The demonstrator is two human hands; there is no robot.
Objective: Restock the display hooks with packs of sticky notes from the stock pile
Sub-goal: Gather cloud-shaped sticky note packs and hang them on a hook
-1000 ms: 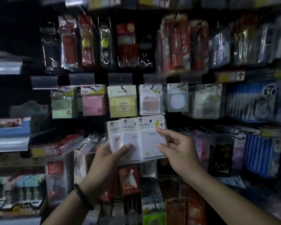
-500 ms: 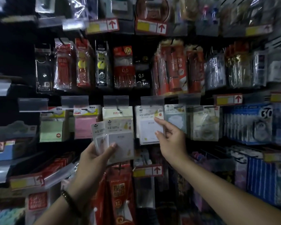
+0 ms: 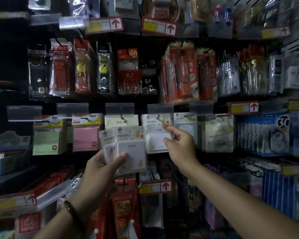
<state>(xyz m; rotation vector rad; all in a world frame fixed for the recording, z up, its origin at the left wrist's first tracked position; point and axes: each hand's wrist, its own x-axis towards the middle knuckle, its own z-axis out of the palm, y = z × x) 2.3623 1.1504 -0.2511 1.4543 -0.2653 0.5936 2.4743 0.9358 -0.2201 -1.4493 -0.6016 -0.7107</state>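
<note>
The step in hand is hanging one pack on the middle row of the display. The right hand (image 3: pixel 181 147) grasps a white pack of sticky notes (image 3: pixel 156 138) by its right edge, thumb on the front and forefinger reaching up toward the card top. The top of that pack sits at a hook (image 3: pixel 158 116), just under a clear label holder (image 3: pixel 160 108). Whether the hole is fully over the hook is too blurred to tell.

The left hand (image 3: pixel 100 171) is clenched on two spare packs (image 3: pixel 131 152), fanned one over the other. Its thumb presses the front one, held just left of and below the hanging pack and in front of a cream pack (image 3: pixel 121 121).

The job looks well short of finished, with stock left in the left hand. Next, the right hand would likely need to push the pack back along the hook, let go, then take the front spare pack by its card top and line its hole up with a hook tip
</note>
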